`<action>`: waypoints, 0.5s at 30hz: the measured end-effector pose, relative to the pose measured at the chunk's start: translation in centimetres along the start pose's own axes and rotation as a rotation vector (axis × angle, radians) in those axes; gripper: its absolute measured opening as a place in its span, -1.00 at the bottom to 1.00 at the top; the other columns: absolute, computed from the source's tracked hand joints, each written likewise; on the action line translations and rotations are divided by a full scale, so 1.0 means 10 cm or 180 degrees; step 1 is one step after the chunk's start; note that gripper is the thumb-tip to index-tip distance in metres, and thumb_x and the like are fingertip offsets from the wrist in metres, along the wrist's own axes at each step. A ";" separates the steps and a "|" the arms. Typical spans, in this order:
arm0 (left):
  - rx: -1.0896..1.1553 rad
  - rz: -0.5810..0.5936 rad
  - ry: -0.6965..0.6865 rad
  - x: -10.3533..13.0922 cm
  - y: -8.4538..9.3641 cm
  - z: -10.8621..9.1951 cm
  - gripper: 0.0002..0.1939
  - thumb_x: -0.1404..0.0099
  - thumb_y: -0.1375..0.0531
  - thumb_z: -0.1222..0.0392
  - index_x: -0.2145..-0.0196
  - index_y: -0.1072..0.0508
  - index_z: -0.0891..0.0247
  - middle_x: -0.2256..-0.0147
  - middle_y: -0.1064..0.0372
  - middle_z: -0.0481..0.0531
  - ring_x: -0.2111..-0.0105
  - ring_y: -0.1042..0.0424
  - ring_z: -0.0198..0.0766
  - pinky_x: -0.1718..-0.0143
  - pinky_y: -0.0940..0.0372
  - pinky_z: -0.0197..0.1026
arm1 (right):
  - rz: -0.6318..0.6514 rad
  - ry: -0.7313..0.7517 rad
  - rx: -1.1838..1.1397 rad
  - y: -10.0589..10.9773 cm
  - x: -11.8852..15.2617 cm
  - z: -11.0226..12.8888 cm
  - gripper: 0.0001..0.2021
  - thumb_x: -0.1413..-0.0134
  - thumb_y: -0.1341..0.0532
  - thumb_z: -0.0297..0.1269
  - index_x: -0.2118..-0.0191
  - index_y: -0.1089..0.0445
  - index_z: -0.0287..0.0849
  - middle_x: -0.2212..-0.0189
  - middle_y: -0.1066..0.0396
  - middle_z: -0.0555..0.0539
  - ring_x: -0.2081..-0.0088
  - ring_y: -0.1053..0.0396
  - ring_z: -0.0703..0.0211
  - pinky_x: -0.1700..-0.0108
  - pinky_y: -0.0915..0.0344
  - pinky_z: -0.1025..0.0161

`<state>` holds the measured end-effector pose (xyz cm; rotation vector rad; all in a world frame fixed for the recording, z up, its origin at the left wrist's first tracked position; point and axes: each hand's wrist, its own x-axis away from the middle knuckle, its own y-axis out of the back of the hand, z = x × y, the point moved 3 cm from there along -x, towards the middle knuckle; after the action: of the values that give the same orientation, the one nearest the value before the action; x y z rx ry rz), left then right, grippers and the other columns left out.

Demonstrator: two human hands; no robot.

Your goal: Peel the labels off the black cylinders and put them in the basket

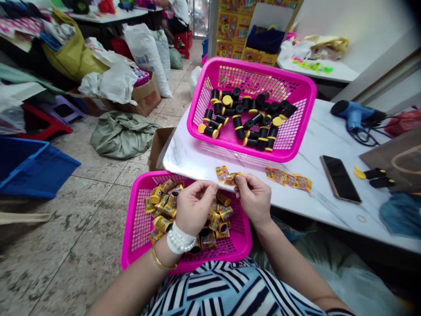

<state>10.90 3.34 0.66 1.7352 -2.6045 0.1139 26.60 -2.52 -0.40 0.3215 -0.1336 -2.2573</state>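
On my remote feed I see rectangular pink baskets of smooth plastic, yellow-capped black cylinders of shiny plastic, flat printed orange labels of glossy film, and a polished white grey-veined worktop.

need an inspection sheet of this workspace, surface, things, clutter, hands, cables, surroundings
Surface: white marbled table
Job's things: upper pink basket with black tubes, yellow caps; lower pink basket with yellow-labelled tubes; row of printed labels on table
Clutter: phone, brown bag
Hands: right hand pinches a small label; left hand has fingertips together, contents unclear
Cables: dark cord beside blue hand tool
Surroundings: white sack, blue bin to the left
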 end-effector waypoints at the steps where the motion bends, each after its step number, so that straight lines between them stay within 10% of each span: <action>1: -0.0034 -0.0075 -0.0078 0.05 0.00 -0.03 -0.81 -0.26 -0.26 0.09 0.36 -0.58 0.26 0.55 -0.40 -0.04 0.55 -0.31 -0.33 0.53 -0.19 -0.30 | 0.0037 0.0026 -0.0016 -0.04 0.02 0.01 -0.63 -0.19 -0.25 -0.03 0.54 -0.38 -0.17 0.68 -0.26 0.08 0.61 -0.16 0.30 0.53 -0.14 0.32; 7: -0.0671 -0.0370 -0.1010 0.09 0.05 -0.13 -0.85 -0.28 -0.26 0.22 0.27 -0.63 0.28 0.39 -0.51 0.06 0.41 -0.43 -0.27 0.36 -0.31 -0.25 | 0.0233 0.0209 0.0101 -0.16 0.12 0.02 -0.70 -0.20 -0.26 -0.10 0.47 -0.45 -0.18 0.62 -0.31 0.06 0.55 -0.22 0.27 0.48 -0.19 0.32; 15: -0.0765 -0.0602 -0.1119 0.04 0.19 0.09 -0.93 -0.20 -0.32 0.25 0.37 -0.62 0.28 0.41 -0.44 0.05 0.40 -0.42 -0.28 0.36 -0.32 -0.25 | 0.0607 0.0855 0.0302 -0.30 0.23 0.04 -0.81 -0.26 -0.21 -0.25 0.38 -0.45 -0.16 0.46 -0.39 -0.01 0.41 -0.34 0.20 0.33 -0.25 0.25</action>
<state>8.99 3.62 -0.30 2.0496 -2.5096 -0.5284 22.82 -2.32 -1.10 0.6322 -0.1247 -2.0024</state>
